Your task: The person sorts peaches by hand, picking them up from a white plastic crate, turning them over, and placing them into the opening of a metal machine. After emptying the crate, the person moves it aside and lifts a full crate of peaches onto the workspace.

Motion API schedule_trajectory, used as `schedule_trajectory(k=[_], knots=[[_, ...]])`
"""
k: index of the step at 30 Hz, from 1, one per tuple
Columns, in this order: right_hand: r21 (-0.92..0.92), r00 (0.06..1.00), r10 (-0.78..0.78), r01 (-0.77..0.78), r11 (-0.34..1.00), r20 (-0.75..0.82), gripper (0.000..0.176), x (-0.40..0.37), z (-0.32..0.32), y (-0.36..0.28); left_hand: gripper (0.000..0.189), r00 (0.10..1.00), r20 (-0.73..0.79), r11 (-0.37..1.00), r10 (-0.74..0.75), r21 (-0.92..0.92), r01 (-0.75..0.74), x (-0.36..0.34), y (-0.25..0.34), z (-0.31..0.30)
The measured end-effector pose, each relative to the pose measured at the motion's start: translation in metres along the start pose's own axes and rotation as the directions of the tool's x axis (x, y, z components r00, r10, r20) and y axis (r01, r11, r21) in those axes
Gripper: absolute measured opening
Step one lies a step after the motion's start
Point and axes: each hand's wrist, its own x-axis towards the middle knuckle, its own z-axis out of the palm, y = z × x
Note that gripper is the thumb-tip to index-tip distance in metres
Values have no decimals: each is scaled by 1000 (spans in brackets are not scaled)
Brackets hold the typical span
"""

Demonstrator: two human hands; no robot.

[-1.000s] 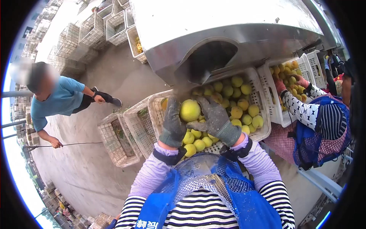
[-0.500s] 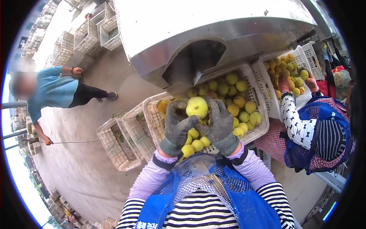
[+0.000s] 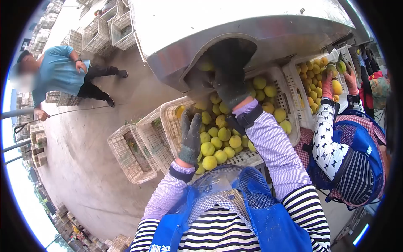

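A white plastic crate (image 3: 282, 80) full of yellow-green peaches (image 3: 224, 134) stands before me under the machine's rounded opening (image 3: 247, 44). My left hand (image 3: 191, 136), in a dark grey glove, is at the crate's left side. Its fingers stretch forward beside the peaches, with nothing seen between them. My right hand (image 3: 231, 82), gloved the same, reaches over the fruit and into the dark opening. Its fingers are lost in the shadow there, so what they hold does not show. One peach (image 3: 205, 64) shows dimly inside the opening, left of that hand.
Two more crates (image 3: 133, 153) stand to the left on the concrete floor. At the right, a co-worker (image 3: 350, 155) handles fruit over another peach-filled crate (image 3: 294, 77). On the far left a person in a blue shirt (image 3: 63, 69) holds a thin cord. Stacked crates (image 3: 95, 35) stand behind.
Both hands were together around a large pale peach over the crate. That peach is out of them now; my right hand has gone forward into the opening. My left hand stays near the left side.
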Motion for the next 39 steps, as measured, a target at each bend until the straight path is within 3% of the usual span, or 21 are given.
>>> schedule_trajectory(k=[1, 2, 3, 4, 5, 6, 7, 10, 11, 14, 16, 17, 18, 19, 20, 21, 24, 27, 32, 37, 39], knots=[[32, 1000, -6, 6, 999, 11, 46, 1, -12, -1, 53, 960, 32, 917, -279, -288, 276, 2, 9, 6], [64, 1000, -12, 10, 998, 22, 41, 2, -23, -1, 53, 840, 142, 676, -523, -531, 511, 4, 14, 13], [106, 996, 34, -43, 993, 82, 38, 2, -49, -1, 64, 848, 159, 685, -505, -525, 506, -2, -5, 23], [115, 991, 60, -74, 991, 117, 37, -13, -65, 10, 68, 859, 177, 828, -480, -232, 510, -10, -24, 32], [123, 985, 86, -105, 987, 152, 35, -29, -82, 22, 73, 867, 208, 891, -453, 78, 447, -16, -37, 37], [-19, 949, 194, -195, 981, 248, 29, -52, -91, 34, 77, 869, 248, 869, -429, 375, 322, -24, -48, 47], [-164, 896, 306, -265, 950, 323, 26, -75, -95, 47, 73, 854, 344, 885, -390, 396, 244, -25, -40, 56], [-339, 704, 266, -38, 940, 658, 23, -159, -78, 86, 58, 628, 564, 746, -536, 665, 39, -23, -41, 102], [-335, 640, 227, 51, 941, 734, 26, -179, -67, 90, 51, 655, 577, 768, -488, 640, 8, -27, -39, 111], [-550, 613, 259, 350, 758, 747, 28, -239, 10, 108, 43, 619, 609, 724, -495, 684, -94, -43, -93, 147], [-570, 533, 342, 350, 743, 774, 33, -245, 45, 106, 36, 540, 694, 791, -476, 607, -82, -31, -95, 131], [-581, 493, 382, 351, 734, 781, 36, -240, 51, 101, 33, 528, 708, 865, -469, 489, 113, -28, -96, 120], [-504, 460, 376, 195, 841, 804, 45, -238, 44, 106, 30, 516, 721, 886, -462, 349, 306, -25, -96, 109], [-411, 430, 359, 31, 911, 828, 54, -199, -6, 89, 28, 527, 709, 781, -469, 53, 623, -31, -99, 97], [-304, 402, 330, -128, 944, 854, 62, -179, -37, 81, 26, 535, 695, 521, -480, -265, 811, -36, -101, 85], [-45, 585, 259, -354, 934, 769, 78, -196, -41, 90, 22, 548, 697, 461, -463, -339, 820, -26, -73, 65], [214, 534, 283, -687, 695, 796, 84, -153, -94, 39, 30, 634, 671, 501, -386, -424, 754, -15, 11, 26], [554, 783, 221, -579, 598, 581, 86, -158, -100, -1, 40, 822, 491, 765, -288, -398, 506, -18, 59, 21], [529, 913, 253, -394, 752, 320, 88, -155, -96, -29, 43, 884, 410, 775, -225, -474, 418, -14, 49, 9], [326, 958, 244, -280, 903, 147, 78, -122, -91, -40, 43, 863, 422, 798, -278, -399, 452, 6, 37, -3], [152, 979, 202, -206, 967, 38, 76, -88, -87, -39, 44, 878, 316, 689, -361, -543, 479, 18, 49, 0]])
